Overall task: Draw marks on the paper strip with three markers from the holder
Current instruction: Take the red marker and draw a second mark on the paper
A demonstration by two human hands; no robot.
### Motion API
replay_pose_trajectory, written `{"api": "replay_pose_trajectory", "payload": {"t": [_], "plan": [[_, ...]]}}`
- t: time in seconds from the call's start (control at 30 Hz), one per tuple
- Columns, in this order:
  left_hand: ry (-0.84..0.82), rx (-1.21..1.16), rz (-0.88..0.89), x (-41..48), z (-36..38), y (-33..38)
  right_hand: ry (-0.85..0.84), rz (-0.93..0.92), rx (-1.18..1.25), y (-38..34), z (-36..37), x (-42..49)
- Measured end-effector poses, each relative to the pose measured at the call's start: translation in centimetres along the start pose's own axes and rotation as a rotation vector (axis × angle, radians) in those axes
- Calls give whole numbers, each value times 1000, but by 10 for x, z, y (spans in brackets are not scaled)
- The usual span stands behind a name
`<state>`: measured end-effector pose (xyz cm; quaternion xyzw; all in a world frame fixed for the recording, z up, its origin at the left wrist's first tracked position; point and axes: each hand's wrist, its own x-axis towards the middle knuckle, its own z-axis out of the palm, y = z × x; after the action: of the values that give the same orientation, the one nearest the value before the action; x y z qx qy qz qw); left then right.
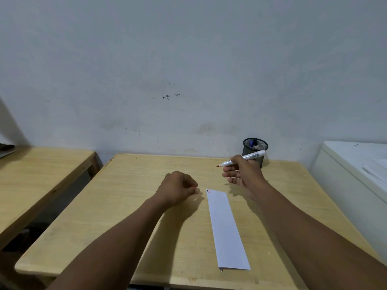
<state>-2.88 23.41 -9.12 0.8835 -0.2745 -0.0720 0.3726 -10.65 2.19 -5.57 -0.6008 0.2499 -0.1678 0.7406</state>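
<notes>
While the uncapped marker is held in the right hand above the table, tip pointing left, no contact is made with the paper strip. The marker is pinched between thumb and upper fingers, lower fingers loosely spread. The left hand is curled shut beside the strip's far end, with something small and red pinched at the fingertips, probably the cap. Small red and dark marks are seen at the strip's far corner. Two markers are left in the mesh holder by the wall. Step judged: red mark either pending or just made. Next move depends on which: tip lowered to strip, or marker recapped and returned.
</notes>
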Motion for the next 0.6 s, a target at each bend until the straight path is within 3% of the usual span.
{"api": "replay_pose_trajectory", "payload": {"t": [0.1,0.17,0.37,0.6], "plan": [[79,-496,-83,6,-10,24,-13,15,67,-5,1,-1],[73,-644,-101,10,-15,39,-28,12,106,-8,4,-1],[17,-788,-116,19,-11,57,-83,0,168,-17,8,-3],[37,-789,-74,24,1,69,-140,-7,141,-16,5,-4]]}}
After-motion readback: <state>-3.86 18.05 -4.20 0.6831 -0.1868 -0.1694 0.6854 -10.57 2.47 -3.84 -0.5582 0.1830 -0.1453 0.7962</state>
